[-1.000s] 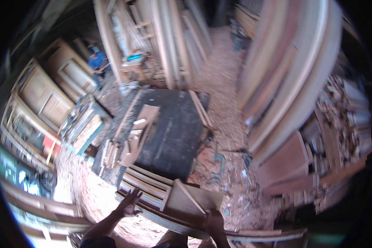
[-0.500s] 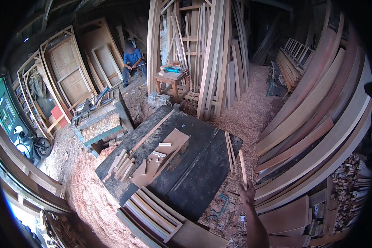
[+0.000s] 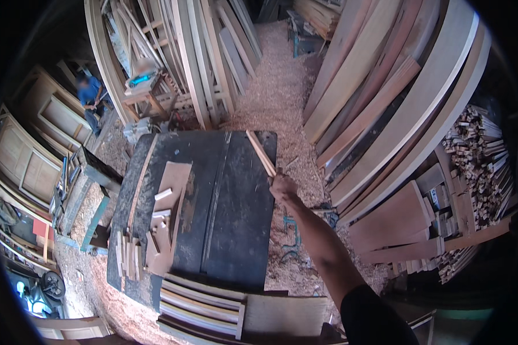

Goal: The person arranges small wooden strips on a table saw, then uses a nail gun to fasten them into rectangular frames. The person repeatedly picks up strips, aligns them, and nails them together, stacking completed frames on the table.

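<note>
My right hand [image 3: 282,185] reaches in on a bare forearm from the lower right, just beside the right edge of the black worktable [image 3: 236,207]. Its fingers are closed round the near end of thin wooden strips [image 3: 260,153], which point away over the table's far right corner. The strips lie close together, and I cannot tell how many are in the grip. On the left half of the table is a brown board [image 3: 171,215] with small wood pieces [image 3: 163,194] on it. Several short wood blocks [image 3: 133,259] sit beside that board. My left hand is not in view.
A slatted wooden frame [image 3: 201,305] lies along the near table edge. Long planks [image 3: 380,109] lean at the right, near stacked offcuts [image 3: 483,167]. A green clamp [image 3: 291,236] lies on shavings. Far left, a person in blue [image 3: 90,95] sits near door panels [image 3: 26,172].
The view has turned right. My right hand has moved from beside the planks to the table's right edge; the strip it held now lies alongside the strips that stood there.
</note>
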Demonstrator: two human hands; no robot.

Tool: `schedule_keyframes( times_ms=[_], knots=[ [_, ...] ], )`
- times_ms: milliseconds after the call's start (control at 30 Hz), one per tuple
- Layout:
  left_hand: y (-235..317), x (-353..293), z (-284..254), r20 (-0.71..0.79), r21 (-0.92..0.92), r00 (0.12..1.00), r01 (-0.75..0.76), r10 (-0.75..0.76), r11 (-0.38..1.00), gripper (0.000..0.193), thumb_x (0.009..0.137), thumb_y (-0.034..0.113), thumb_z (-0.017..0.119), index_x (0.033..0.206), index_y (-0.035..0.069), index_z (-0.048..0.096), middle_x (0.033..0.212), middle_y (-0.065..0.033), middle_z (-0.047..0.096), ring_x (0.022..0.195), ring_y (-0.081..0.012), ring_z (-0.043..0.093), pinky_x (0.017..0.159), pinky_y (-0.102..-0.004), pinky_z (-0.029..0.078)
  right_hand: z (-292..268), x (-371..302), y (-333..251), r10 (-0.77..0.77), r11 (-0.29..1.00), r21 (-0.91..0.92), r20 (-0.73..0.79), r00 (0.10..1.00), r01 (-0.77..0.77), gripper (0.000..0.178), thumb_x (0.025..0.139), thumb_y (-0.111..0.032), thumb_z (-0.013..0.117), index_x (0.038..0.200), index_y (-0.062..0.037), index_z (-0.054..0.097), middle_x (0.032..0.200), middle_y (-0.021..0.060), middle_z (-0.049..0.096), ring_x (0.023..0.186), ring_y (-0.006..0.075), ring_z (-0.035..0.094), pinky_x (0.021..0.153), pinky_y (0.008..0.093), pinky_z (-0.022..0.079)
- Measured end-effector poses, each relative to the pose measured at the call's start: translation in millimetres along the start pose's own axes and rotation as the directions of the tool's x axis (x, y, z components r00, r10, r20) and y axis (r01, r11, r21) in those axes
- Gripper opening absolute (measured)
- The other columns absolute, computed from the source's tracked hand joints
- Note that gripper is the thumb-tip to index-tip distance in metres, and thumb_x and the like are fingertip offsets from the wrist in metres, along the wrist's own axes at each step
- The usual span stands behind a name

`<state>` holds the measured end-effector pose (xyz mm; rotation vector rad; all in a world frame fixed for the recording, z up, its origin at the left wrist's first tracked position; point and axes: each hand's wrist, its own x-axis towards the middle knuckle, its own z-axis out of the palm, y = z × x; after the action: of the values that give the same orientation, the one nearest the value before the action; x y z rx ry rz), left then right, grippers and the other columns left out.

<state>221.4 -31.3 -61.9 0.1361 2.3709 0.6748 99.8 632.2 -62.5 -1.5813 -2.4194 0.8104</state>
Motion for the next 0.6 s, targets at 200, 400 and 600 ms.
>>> schedule_keyframes(
  times_ms=[200, 400, 600],
  knots=[
    [-69.7, -65.7, 22.8, 0.079, -0.139, 0.989, 0.136, -0.126, 0.981, 0.039, 0.092, 0.019, 0.067, 0.125, -0.001, 0.061, 0.105, -0.0162, 0.072, 0.094, -0.0239, 0.071, 0.081, -0.0353, 0.058, -24.3, -106.3, 95.7, -0.038, 0.413, 0.833, 0.420, 0.907, -0.369, 0.023, 0.097, -0.014, 0.063, 0.113, -0.0055, 0.049, 0.088, 0.0021, 0.056, 0.065, 0.0116, 0.057, 0.056, 0.0292, 0.056],
    [-117.7, -122.9, 71.8, 0.072, -0.437, 0.988, 0.153, -0.135, 0.886, 0.037, 0.094, 0.023, 0.065, 0.120, -0.003, 0.062, 0.099, -0.0156, 0.075, 0.092, -0.0227, 0.072, 0.079, -0.0352, 0.059, -117.0, -294.3, 182.0, -0.125, 0.648, 0.722, 0.416, 0.901, -0.244, 0.017, 0.094, -0.011, 0.060, 0.109, -0.0093, 0.052, 0.076, -0.0001, 0.057, 0.056, 0.0085, 0.055, 0.045, 0.0245, 0.044],
    [6.8, -142.6, 50.7, -0.280, -0.557, 0.953, -0.258, 0.114, 0.789, 0.028, 0.095, 0.018, 0.064, 0.113, -0.004, 0.066, 0.090, -0.0126, 0.074, 0.084, -0.0174, 0.072, 0.081, -0.0321, 0.057, -138.6, -474.9, 144.4, -0.132, 0.699, 0.663, 0.488, 0.863, -0.268, 0.025, 0.094, -0.018, 0.063, 0.109, -0.0060, 0.048, 0.066, 0.0026, 0.055, 0.051, 0.0132, 0.055, 0.049, 0.0314, 0.045]
  ],
)
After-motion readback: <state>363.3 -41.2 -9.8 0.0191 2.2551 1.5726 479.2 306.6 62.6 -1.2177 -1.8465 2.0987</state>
